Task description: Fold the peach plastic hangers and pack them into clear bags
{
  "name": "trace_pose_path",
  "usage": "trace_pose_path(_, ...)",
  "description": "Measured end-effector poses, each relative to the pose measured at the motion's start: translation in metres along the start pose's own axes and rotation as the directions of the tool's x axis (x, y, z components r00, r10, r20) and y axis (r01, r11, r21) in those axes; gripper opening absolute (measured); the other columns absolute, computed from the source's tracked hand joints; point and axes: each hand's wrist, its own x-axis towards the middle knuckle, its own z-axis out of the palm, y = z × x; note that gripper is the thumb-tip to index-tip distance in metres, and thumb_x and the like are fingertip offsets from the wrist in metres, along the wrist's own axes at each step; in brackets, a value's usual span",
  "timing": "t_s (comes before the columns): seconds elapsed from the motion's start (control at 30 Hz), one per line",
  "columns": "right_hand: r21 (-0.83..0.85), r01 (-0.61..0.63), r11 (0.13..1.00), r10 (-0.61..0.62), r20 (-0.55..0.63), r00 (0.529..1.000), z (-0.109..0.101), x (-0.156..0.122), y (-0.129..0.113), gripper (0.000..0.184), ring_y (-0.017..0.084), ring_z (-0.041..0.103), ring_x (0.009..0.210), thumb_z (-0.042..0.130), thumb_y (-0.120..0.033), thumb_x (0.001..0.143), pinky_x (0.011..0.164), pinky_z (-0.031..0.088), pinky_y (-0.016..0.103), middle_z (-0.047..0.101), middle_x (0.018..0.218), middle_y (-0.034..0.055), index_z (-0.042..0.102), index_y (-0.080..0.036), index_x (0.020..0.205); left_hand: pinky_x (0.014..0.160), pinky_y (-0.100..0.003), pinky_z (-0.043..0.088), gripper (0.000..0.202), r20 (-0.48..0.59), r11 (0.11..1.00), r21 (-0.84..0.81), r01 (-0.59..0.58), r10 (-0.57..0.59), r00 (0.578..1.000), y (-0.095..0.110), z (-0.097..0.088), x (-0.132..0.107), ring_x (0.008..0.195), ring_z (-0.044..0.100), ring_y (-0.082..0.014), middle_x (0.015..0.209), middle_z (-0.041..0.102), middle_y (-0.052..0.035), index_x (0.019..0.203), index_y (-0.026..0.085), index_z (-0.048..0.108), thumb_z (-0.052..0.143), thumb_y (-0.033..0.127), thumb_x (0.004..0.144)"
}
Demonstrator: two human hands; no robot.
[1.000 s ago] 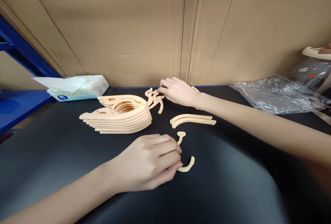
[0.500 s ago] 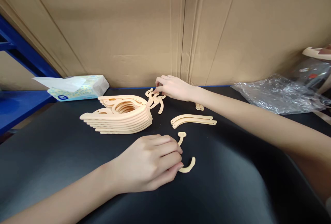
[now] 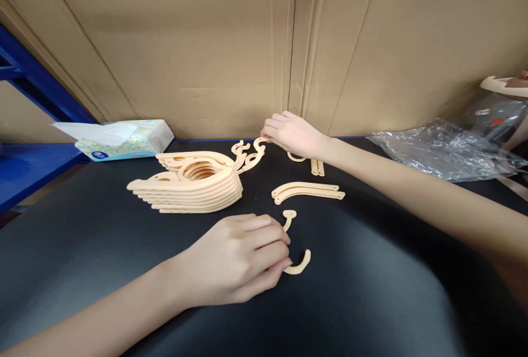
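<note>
My left hand (image 3: 239, 258) lies curled on the black table, its fingertips pinching a small beige hook piece (image 3: 299, 265); the piece's other end (image 3: 289, 217) shows above my fingers. Reaching to the back, my right hand (image 3: 291, 134) pinches one beige hook (image 3: 259, 145) lifted off a small heap of hooks (image 3: 245, 160). A stack of several beige hanger bodies (image 3: 193, 186) lies left of that heap. Two curved hanger arms (image 3: 307, 191) lie between my hands.
A tissue pack (image 3: 124, 139) sits at the back left beside a blue shelf (image 3: 25, 164). Crumpled clear plastic (image 3: 445, 148) lies at the back right. Cardboard (image 3: 289, 43) walls off the back. More small beige parts (image 3: 317, 167) lie under my right wrist.
My right hand has drawn back to the right and lifted slightly, taking one hook up from the heap. My left hand has stayed still.
</note>
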Motion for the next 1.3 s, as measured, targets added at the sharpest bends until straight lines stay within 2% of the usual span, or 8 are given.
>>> trace_pose_path(0.17, 0.02, -0.082, 0.996, 0.083, -0.041, 0.996, -0.03, -0.029, 0.001, 0.03, 0.024, 0.055, 0.09, 0.037, -0.023, 0.106, 0.079, 0.033, 0.035, 0.069, 0.098, 0.01, 0.065, -0.014, 0.101, 0.078, -0.028, 0.054, 0.018, 0.01, 1.0, -0.014, 0.006, -0.006, 1.0, 0.0, 0.0, -0.001, 0.088, 0.068, -0.0185, 0.091, 0.074, -0.006, 0.09, 0.014, 0.065, 0.049, 0.012, 0.1)
trace_pose_path(0.33, 0.091, -0.171, 0.981, 0.176, -0.056, 0.983, -0.063, -0.073, -0.013, 0.025, 0.023, 0.059, 0.089, 0.042, -0.027, 0.106, 0.078, 0.036, 0.034, 0.071, 0.095, 0.0071, 0.064, -0.017, 0.099, 0.078, -0.028, 0.053, 0.019, 0.01, 1.0, -0.006, 0.008, -0.008, 1.0, 0.0, -0.001, 0.0, 0.088, 0.067, -0.0183, 0.092, 0.074, -0.0058, 0.091, 0.014, 0.065, 0.048, 0.013, 0.101)
trace_pose_path(0.5, 0.15, -0.234, 0.961, 0.234, 0.02, 0.972, -0.092, -0.121, -0.033, 0.022, 0.021, 0.062, 0.089, 0.047, -0.032, 0.104, 0.077, 0.04, 0.035, 0.072, 0.096, 0.0052, 0.065, -0.019, 0.1, 0.078, -0.029, 0.053, 0.018, 0.006, 1.0, -0.009, 0.004, -0.004, 1.0, 0.0, 0.0, 0.0, 0.088, 0.067, -0.0189, 0.092, 0.073, -0.0062, 0.091, 0.013, 0.065, 0.049, 0.012, 0.1)
trace_pose_path(0.63, 0.224, -0.281, 0.933, 0.275, 0.055, 0.96, -0.108, -0.149, -0.054, 0.025, 0.021, 0.064, 0.083, 0.045, -0.034, 0.104, 0.078, 0.044, 0.039, 0.074, 0.092, 0.0042, 0.066, -0.023, 0.097, 0.078, -0.029, 0.053, 0.017, 0.0, 1.0, -0.006, 0.004, -0.004, 1.0, -0.001, 0.001, 0.0, 0.088, 0.067, -0.0189, 0.092, 0.074, -0.0064, 0.093, 0.013, 0.065, 0.049, 0.011, 0.1)
trace_pose_path(0.8, 0.27, -0.294, 0.917, 0.285, 0.074, 0.956, -0.116, -0.169, -0.069, 0.022, 0.022, 0.068, 0.08, 0.046, -0.034, 0.103, 0.078, 0.046, 0.041, 0.075, 0.09, 0.0029, 0.066, -0.028, 0.096, 0.077, -0.028, 0.054, 0.017, 0.002, 1.0, -0.022, 0.013, -0.013, 1.0, 0.0, 0.0, 0.001, 0.087, 0.068, -0.0185, 0.09, 0.074, -0.0059, 0.092, 0.013, 0.065, 0.05, 0.012, 0.099)
trace_pose_path(1.07, 0.342, -0.352, 0.871, 0.309, 0.175, 0.935, -0.112, -0.182, -0.061, 0.02, 0.021, 0.067, 0.076, 0.051, -0.035, 0.101, 0.074, 0.046, 0.039, 0.074, 0.087, 0.0014, 0.068, -0.028, 0.093, 0.077, -0.027, 0.055, 0.016, -0.009, 0.999, -0.021, 0.033, -0.033, 0.999, 0.0, 0.0, 0.002, 0.087, 0.069, -0.018, 0.091, 0.074, -0.0054, 0.095, 0.015, 0.064, 0.049, 0.012, 0.099)
trace_pose_path(1.3, 0.333, -0.322, 0.886, 0.275, 0.183, 0.944, -0.118, -0.185, -0.064, 0.017, 0.02, 0.066, 0.074, 0.054, -0.031, 0.1, 0.075, 0.046, 0.041, 0.072, 0.084, 0.0024, 0.068, -0.026, 0.092, 0.076, -0.028, 0.055, 0.015, -0.011, 1.0, -0.003, 0.022, -0.022, 1.0, 0.0, -0.001, 0.002, 0.087, 0.07, -0.0185, 0.091, 0.074, -0.0054, 0.094, 0.014, 0.064, 0.05, 0.011, 0.099)
